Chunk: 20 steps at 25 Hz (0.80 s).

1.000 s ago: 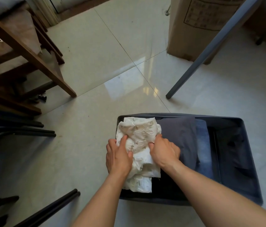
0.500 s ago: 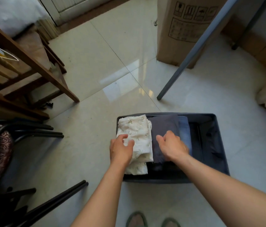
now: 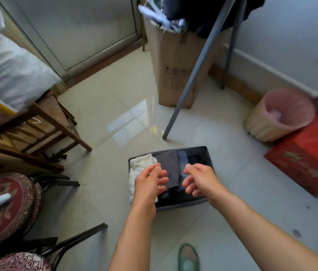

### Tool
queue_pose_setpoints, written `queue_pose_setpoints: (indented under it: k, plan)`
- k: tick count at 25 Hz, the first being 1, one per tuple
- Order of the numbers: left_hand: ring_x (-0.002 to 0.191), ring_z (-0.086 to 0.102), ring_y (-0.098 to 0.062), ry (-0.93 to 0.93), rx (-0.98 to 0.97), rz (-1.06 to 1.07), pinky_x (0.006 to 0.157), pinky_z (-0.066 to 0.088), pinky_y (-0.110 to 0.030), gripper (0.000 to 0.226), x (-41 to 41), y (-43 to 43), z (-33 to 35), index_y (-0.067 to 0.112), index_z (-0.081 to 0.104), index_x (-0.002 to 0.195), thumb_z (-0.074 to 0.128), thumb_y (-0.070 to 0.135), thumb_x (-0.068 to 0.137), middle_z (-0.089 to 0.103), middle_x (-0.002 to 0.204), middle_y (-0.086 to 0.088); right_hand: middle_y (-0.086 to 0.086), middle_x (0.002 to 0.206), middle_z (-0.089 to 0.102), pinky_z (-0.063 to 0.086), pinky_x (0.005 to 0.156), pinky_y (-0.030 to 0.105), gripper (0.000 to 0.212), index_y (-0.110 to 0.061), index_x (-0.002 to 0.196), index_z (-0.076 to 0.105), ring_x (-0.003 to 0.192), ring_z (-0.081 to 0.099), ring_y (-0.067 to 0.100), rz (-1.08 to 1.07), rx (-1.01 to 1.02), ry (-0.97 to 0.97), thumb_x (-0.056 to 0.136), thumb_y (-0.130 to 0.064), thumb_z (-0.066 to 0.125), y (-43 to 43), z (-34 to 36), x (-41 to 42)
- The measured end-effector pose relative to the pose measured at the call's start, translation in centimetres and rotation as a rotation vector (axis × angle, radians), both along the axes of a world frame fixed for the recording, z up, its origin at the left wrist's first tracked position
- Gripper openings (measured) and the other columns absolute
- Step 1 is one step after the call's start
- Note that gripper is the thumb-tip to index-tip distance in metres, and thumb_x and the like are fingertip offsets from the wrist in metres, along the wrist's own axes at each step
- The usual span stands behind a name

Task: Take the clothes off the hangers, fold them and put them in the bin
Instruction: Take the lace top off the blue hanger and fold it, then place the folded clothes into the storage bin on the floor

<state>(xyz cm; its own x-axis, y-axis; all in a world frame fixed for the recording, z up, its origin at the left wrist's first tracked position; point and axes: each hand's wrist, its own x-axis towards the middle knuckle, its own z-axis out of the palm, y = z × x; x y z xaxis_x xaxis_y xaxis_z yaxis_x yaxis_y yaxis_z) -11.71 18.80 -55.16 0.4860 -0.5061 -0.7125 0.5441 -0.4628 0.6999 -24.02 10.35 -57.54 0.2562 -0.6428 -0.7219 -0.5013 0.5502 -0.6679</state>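
Hovering just above the bin (image 3: 193, 148), your left hand (image 3: 150, 182) and right hand (image 3: 201, 180) had their fingers loosely spread and gripped nothing. Below them the cream garment (image 3: 140, 165) lay folded at the bin's left end, its long axis running away from you, with the grey garment (image 3: 169, 163) touching it and the blue garment (image 3: 181, 160) beyond. By my reading the next piece was the dark clothing (image 3: 197, 18) hanging at the rack (image 3: 195, 75), up and ahead to the right, so your right hand was nearer.
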Motion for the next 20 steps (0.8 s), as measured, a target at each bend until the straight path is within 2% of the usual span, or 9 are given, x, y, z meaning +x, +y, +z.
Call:
queue_pose_setpoints:
  k: [6, 12, 16, 20]
  plan:
    - [0.075, 0.061, -0.015, 0.06, -0.137, -0.086, 0.068, 0.048, -0.027, 0.017, -5.0, 2.6, 13.5, 0.012, 0.064, 0.108, 0.051, 0.02, 0.099, 0.067, 0.088, -0.003, 0.007, 0.064, 0.064, 0.035, 0.042, 0.019, 0.022, -0.008, 0.095, 0.058, 0.046, 0.053, 0.015, -0.209, -0.062, -0.131, 0.1, -0.025, 0.046, 4.6, 13.2, -6.4]
    - [0.077, 0.063, -0.017, 0.075, -0.316, -0.212, 0.071, 0.049, -0.028, 0.016, -9.7, 5.4, 23.6, 0.015, 0.064, 0.104, 0.049, 0.02, 0.099, 0.068, 0.089, -0.003, 0.005, 0.061, 0.064, 0.037, 0.045, 0.022, 0.016, -0.011, 0.088, 0.057, 0.048, 0.053, 0.016, -0.449, -0.199, -0.271, 0.098, -0.019, 0.048, 10.1, 24.7, -14.0]
    - [0.076, 0.062, -0.014, 0.096, -0.396, -0.363, 0.068, 0.047, -0.028, 0.015, -14.5, 5.7, 28.1, 0.02, 0.065, 0.098, 0.05, 0.022, 0.098, 0.069, 0.088, -0.001, 0.005, 0.064, 0.065, 0.039, 0.045, 0.023, 0.014, -0.01, 0.091, 0.06, 0.051, 0.055, 0.016, -0.663, -0.359, -0.262, 0.097, -0.017, 0.049, 14.1, 30.1, -22.1]
    - [0.074, 0.062, -0.013, 0.14, -0.477, -0.556, 0.068, 0.047, -0.028, 0.016, -22.1, 5.6, 31.6, 0.02, 0.066, 0.102, 0.051, 0.023, 0.098, 0.069, 0.085, 0.001, 0.008, 0.067, 0.066, 0.039, 0.048, 0.024, 0.016, -0.01, 0.091, 0.061, 0.053, 0.056, 0.017, -0.868, -0.497, -0.242, 0.097, -0.018, 0.049, 18.1, 34.3, -29.7]
